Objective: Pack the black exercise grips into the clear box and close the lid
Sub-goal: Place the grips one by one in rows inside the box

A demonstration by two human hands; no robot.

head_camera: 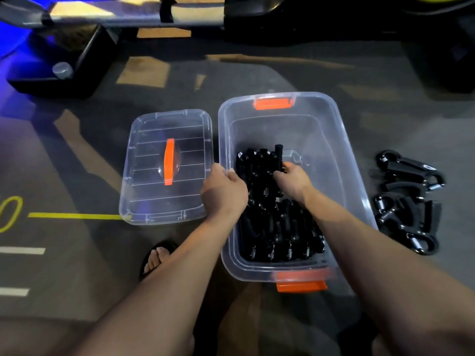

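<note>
The clear box point(336, 140) stands open on the floor point(77, 155), long axis running away from the person, with 1 orange latch point(273, 103) at the far end and 1 orange latch point(300, 285) at the near end, both hanging free. The lid point(144, 155) lies flat on the floor just beside the box on its left, orange handle point(169, 165) facing up; in that position it does not obstruct the opening and is within reach of the left hand for the closing step. The left hand point(223, 191) rests on the left rim of the box with its grip curled over the rim edge, apparently to steady the box against sliding while items go in. The right hand point(291, 179) is inside the box, its grip pressed together on 1 exercise grip point(279, 156), which stands roughly upright at the far end of the packed rows point(272, 227). The packed grips lie close together with springs toward the near wall, an arrangement that appears chosen to conserve space. The far third of the box floor is bare. A loose pile of grips point(408, 201) lies on the floor to the right of the box, near the right arm for short transfers. Judgement: packing is well advanced but incomplete; the pile and lid closure remain.
</note>
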